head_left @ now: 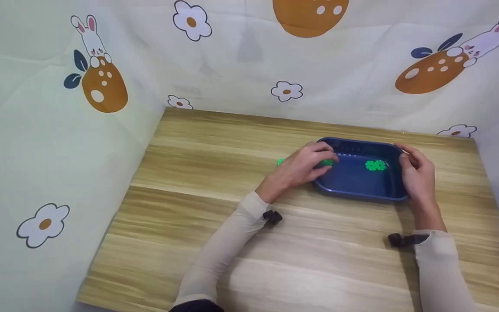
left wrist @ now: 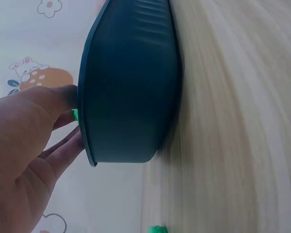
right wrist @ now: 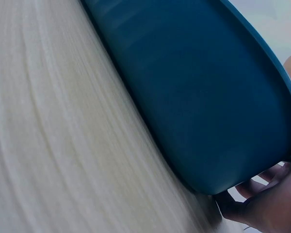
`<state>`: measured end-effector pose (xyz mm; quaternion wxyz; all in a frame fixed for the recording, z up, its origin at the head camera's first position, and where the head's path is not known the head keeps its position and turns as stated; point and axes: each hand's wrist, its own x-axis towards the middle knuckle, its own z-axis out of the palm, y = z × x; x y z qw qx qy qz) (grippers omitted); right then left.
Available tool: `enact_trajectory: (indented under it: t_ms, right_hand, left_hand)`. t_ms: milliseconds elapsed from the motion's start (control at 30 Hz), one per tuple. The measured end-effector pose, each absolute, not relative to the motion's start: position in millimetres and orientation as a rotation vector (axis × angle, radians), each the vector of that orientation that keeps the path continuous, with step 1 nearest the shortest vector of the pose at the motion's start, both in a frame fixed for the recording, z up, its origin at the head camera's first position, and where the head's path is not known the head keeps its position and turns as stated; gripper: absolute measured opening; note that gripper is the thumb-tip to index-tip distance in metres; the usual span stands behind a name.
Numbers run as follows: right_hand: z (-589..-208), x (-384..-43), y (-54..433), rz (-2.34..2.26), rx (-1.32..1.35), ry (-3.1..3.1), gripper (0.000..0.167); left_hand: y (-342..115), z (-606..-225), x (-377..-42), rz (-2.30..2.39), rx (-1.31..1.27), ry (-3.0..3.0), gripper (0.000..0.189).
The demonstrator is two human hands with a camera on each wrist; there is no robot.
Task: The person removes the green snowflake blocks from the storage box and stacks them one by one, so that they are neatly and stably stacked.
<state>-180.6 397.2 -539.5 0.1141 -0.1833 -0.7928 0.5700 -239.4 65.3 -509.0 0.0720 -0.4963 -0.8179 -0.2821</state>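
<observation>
A dark blue rectangular basin (head_left: 362, 197) sits on the wooden table. My left hand (head_left: 308, 164) reaches over its left rim with bent fingers. A green flower-shaped disc (head_left: 327, 162) shows between its fingers and thumb, mostly hidden by them; in the left wrist view a bit of the green disc (left wrist: 75, 114) appears just above the rim. My right hand (head_left: 418, 173) grips the basin's right end, and in the right wrist view its fingers (right wrist: 254, 187) touch the outer wall. Inside the basin, towards the right, lie joined or touching green flower-shaped discs (head_left: 375, 165).
Another green piece (head_left: 280, 162) lies on the table (head_left: 215, 151) left of the basin, partly hidden behind my left hand. Patterned cloth walls (head_left: 232, 65) border the table at the back and sides.
</observation>
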Motion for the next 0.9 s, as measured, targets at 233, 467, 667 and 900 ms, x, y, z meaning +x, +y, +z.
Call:
enact_trajectory:
  t_ms: [233, 467, 667, 900]
  right_hand:
    - [-539, -179, 399, 1.664, -0.547, -2.328, 0.038]
    - [-539, -180, 397, 1.695, -0.561, -2.319, 0.039]
    - [-538, -180, 397, 1.672, -0.549, -2.326, 0.038]
    - [-539, -179, 397, 1.680, -0.548, -2.332, 0.039]
  left_hand:
    - [57, -511, -240, -0.976, -1.452, -2.423, 0.025]
    - [46, -510, -240, -1.010, -1.425, -2.414, 0.028]
    - [27, -513, -242, -1.012, -1.353, -2.455, 0.029]
    - [3, -516, -246, -1.097, -1.242, -2.515, 0.031]
